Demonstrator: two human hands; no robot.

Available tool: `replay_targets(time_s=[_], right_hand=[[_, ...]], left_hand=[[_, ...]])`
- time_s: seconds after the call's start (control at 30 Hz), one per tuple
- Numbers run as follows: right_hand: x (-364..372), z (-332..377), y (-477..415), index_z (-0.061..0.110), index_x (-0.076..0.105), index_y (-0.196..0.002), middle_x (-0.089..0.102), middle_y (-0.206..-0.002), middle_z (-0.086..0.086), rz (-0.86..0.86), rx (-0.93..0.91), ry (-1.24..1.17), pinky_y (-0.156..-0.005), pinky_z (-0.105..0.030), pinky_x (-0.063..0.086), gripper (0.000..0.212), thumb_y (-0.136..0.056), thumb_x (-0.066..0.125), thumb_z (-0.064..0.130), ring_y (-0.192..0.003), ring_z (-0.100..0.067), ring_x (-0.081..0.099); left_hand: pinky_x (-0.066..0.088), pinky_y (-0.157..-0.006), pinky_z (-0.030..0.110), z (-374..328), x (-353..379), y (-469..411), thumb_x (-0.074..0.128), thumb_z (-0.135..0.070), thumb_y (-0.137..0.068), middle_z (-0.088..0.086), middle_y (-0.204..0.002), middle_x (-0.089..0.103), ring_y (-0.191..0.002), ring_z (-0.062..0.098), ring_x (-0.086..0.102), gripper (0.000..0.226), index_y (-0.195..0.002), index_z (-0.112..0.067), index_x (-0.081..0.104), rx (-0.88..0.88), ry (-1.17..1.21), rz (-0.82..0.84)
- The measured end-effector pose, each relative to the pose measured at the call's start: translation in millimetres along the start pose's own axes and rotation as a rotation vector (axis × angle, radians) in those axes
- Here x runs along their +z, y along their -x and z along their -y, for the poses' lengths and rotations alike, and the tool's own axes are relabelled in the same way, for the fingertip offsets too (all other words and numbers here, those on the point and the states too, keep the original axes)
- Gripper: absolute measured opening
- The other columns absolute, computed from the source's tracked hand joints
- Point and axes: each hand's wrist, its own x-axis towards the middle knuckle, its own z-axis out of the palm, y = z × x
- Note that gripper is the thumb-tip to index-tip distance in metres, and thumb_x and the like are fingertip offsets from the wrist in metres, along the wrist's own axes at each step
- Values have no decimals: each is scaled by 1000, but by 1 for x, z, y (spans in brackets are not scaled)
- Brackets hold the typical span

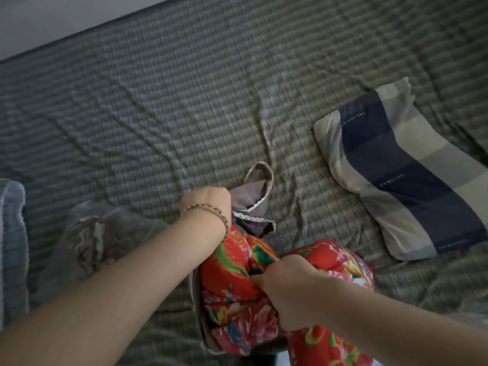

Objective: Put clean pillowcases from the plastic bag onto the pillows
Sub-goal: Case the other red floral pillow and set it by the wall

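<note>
Pillowcase (254, 204) grey (white lace trim), left hand (207, 204) gripping; right hand (287, 286) clutches red floral pillow (229, 276).

Two forearms, bare as far as the frame reaches. Left hand (206, 203): thin bracelet (211, 207) at the wrist, two fine strands, possibly small beads, pale with darker segments; blurred. Right hand (287, 289): wrist bare.

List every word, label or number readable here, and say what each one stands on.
"SHUIBAO", as best it reads, small and upside down: white print on the dark blue band of the checked pillow, three times; the nearest copy is blurred.
No text shows on the red floral pillow, the grey pillowcase or the bedsheet.
</note>
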Motion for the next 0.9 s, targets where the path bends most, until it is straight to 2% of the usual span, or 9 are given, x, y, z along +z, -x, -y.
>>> replay_targets(time_s=[0.1,0.2,0.27,0.33,0.4,0.47,0.53,0.7,0.9], right_hand=[[1,3,0,20,44,-125,60,-100,-5,17,-38,25,-76,-33,49,43,-83,54,23,-91,-30,59],[5,0,6,14,52,-110,59,-96,-6,37,-81,62,-75,-34,45,26,-86,53,24,-92,-31,59],[10,-6,9,16,53,-107,60,-96,-7,-20,-60,43,-76,-34,45,25,-85,55,29,-93,-31,60],[15,-11,14,20,44,-123,60,-106,-5,-119,29,-55,-82,-34,48,47,-82,60,35,-97,-31,60],[16,-18,19,24,11,-145,53,-122,-1,-192,174,-201,-86,-32,47,85,-78,63,33,-105,-28,57],[16,-22,23,30,-20,-145,42,-131,0,-229,299,-370,-84,-32,48,111,-74,66,27,-105,-25,57],[15,-29,21,28,-28,-142,27,-140,-1,-191,367,-450,-84,-30,48,121,-71,70,25,-104,-24,56],[3,-43,3,59,-10,-137,-6,-156,17,-41,199,-408,-97,-28,43,108,-72,71,30,-123,-20,50],[-4,-30,-25,46,15,-145,11,-155,19,111,13,-204,-97,-24,37,80,-82,58,23,-132,-12,37]], left_hand=[[40,-73,29,2,18,5,45,-27,-96,4,-109,55,-99,22,57,24,-111,-12,56,143,155,-107],[32,-63,20,2,33,21,52,-34,-90,-5,-82,47,-73,10,47,25,-85,-10,59,583,640,-317],[35,-61,19,0,37,26,54,-35,-85,-6,-77,48,-71,8,47,26,-78,-10,59,694,740,-401],[43,-65,28,2,44,19,55,-32,-87,-6,-83,49,-77,14,54,17,-86,-15,58,518,602,-352],[46,-71,34,11,47,10,47,-23,-94,-1,-97,55,-90,25,60,9,-101,-19,51,232,332,-188],[45,-72,34,19,48,5,43,-21,-95,6,-109,61,-99,28,61,17,-110,-17,49,58,180,-24],[45,-73,32,24,46,2,47,-25,-93,7,-112,63,-102,26,61,22,-111,-15,56,14,155,53],[44,-81,24,35,45,-2,47,-21,-94,5,-118,56,-104,22,57,23,-107,-18,66,91,300,113],[41,-71,30,59,57,-42,46,-8,-92,12,-103,63,-92,28,59,15,-98,-12,58,-112,363,-45]])
